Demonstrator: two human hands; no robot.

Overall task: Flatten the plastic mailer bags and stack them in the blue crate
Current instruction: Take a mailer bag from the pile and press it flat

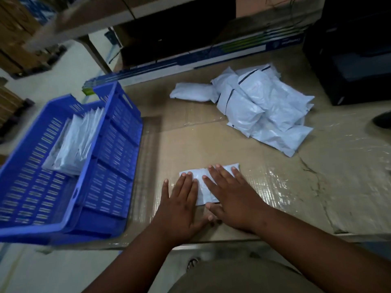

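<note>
A white plastic mailer bag (200, 188) lies flat on the cardboard-covered table (275, 187) near its front edge. My left hand (179, 204) presses on the bag's left part with straight fingers. My right hand (228, 197) lies flat over the bag's right part, fingers spread. Much of the bag is hidden under both palms. The blue crate (118, 149) stands at the left with a stack of flattened white mailers (74, 142) inside. A heap of puffy white mailer bags (258, 106) sits at the back right of the table.
A long blue and white box (190, 60) lies along the table's far edge. A black machine (349, 49) stands at the far right, with a dark round object (383, 119) beside it. Shelving and cardboard boxes (17, 32) are at the upper left.
</note>
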